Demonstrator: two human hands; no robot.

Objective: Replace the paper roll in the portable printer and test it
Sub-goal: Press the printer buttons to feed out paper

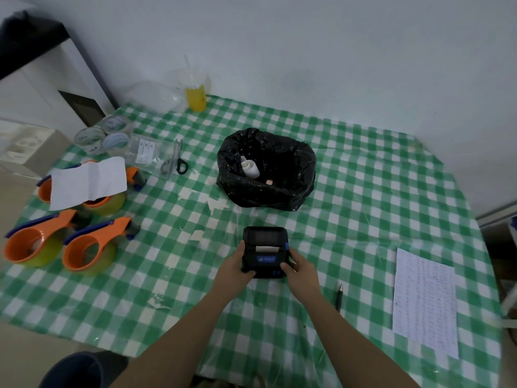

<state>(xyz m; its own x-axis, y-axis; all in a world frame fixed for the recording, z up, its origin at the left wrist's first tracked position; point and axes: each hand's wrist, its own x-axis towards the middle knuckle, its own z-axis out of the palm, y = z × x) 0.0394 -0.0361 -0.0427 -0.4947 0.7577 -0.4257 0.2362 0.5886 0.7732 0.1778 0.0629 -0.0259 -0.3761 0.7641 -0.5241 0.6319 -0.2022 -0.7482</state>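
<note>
A small black portable printer (pixel 265 242) with a blue label lies on the green checked tablecloth (pixel 349 191), lid down, a short strip of white paper (pixel 265 249) showing at its slot. My left hand (pixel 235 266) grips its left side, thumb on the front corner. My right hand (pixel 300 271) holds its right side, thumb resting on the front face near the blue buttons. Behind it, a black bin bag (pixel 293 186) holds a loose white paper roll (pixel 250 168).
Several orange tape dispensers (pixel 84 247) and a white sheet (pixel 86 182) lie at the left. Scissors (pixel 177 161), clear tape rolls (pixel 112 134) and a yellow drink cup (pixel 195 93) sit at the back left. A printed sheet (pixel 425 303) and a pen (pixel 339 296) lie at the right.
</note>
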